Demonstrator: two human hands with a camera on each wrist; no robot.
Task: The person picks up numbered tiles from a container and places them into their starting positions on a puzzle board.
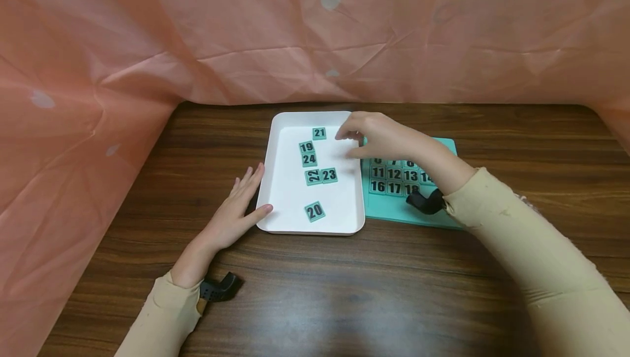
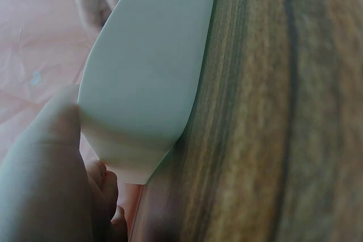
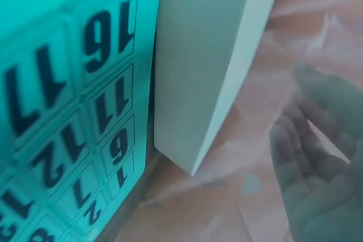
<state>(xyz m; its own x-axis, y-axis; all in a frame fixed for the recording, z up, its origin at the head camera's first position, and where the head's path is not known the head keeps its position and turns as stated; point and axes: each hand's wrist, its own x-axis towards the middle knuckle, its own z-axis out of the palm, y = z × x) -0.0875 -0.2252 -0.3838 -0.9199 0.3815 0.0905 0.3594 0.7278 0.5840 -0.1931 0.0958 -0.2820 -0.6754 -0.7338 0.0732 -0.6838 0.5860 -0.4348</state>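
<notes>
A white tray (image 1: 283, 198) lies on the table, holding loose teal number tiles: 21 (image 1: 319, 133), 19 (image 1: 306, 147), 24 (image 1: 309, 159), 22 (image 1: 313, 176), 23 (image 1: 329, 175) and 20 (image 1: 314, 211). My left hand (image 1: 231, 217) rests against the tray's left side, fingers straight and thumb over the rim. Above the tray's upper right edge hovers my right hand (image 1: 378, 135), its fingers loosely bent with nothing visible between them. Just right of the tray sits a teal number board (image 1: 394, 208), partly hidden by the right hand and forearm; tiles such as 16 (image 3: 108, 35) and 11 (image 3: 113, 103) fill its rows.
The brown wooden table (image 1: 295, 297) extends around the tray and board. A pink cloth (image 1: 256, 29) hangs behind and at the left. Black wrist devices show at the left wrist (image 1: 219, 287) and right wrist (image 1: 425, 202).
</notes>
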